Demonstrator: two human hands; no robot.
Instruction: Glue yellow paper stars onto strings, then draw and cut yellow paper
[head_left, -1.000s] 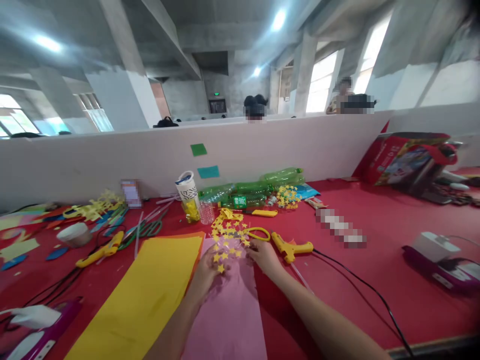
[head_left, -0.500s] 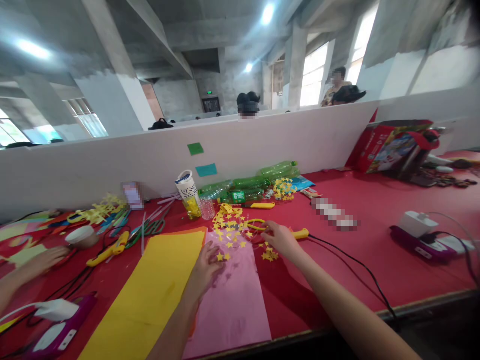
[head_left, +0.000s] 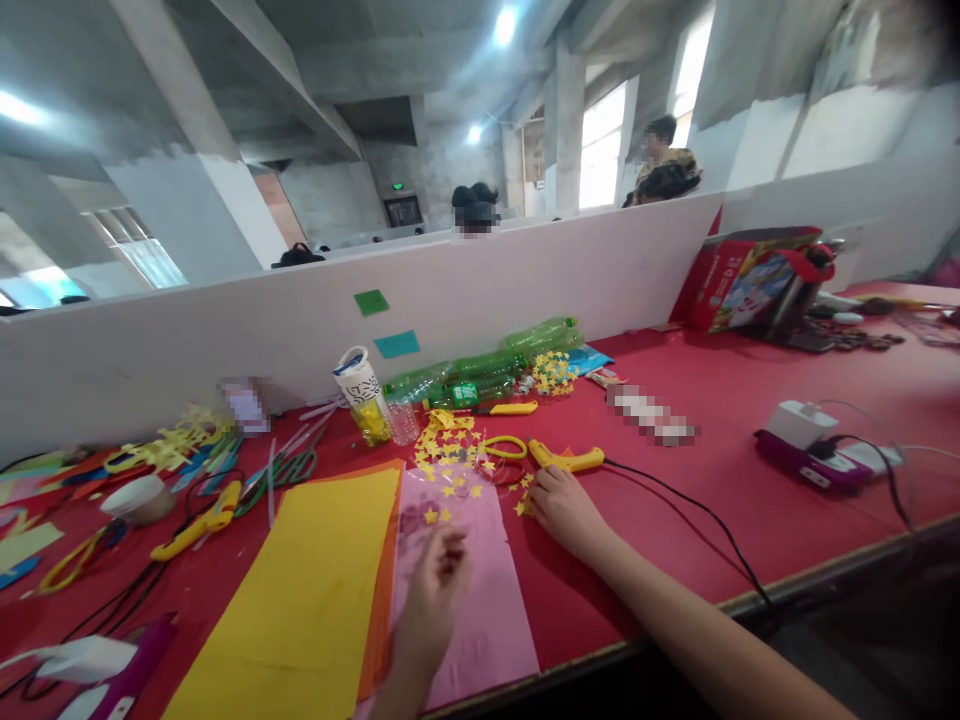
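My right hand (head_left: 564, 512) is at a small pile of yellow stars (head_left: 519, 498), its bent fingers closed together on the edge of it. Just behind that hand lies a yellow glue gun (head_left: 566, 458) with a black cord. Above the sheet of pink paper (head_left: 487, 620) is my left hand (head_left: 436, 590), loosely curled and blurred; whether anything is in it does not show. Two yellow stars (head_left: 438, 516) lie on the paper beyond its fingers. More loose yellow stars (head_left: 448, 448) are scattered behind, beside yellow-handled scissors (head_left: 504, 446).
Yellow sheets (head_left: 300, 580) lie left of the pink one. Green bottles (head_left: 480, 370), a white cup (head_left: 354, 372) and a yellow cutter knife (head_left: 514, 408) line the partition. Another glue gun (head_left: 199, 525) is at left. Purple power strips (head_left: 810, 462) sit at both sides.
My right hand has moved from beside the scissors down to the star pile, uncovering the glue gun. My left hand has drawn back toward me and curled. The other person's hand at left is gone.
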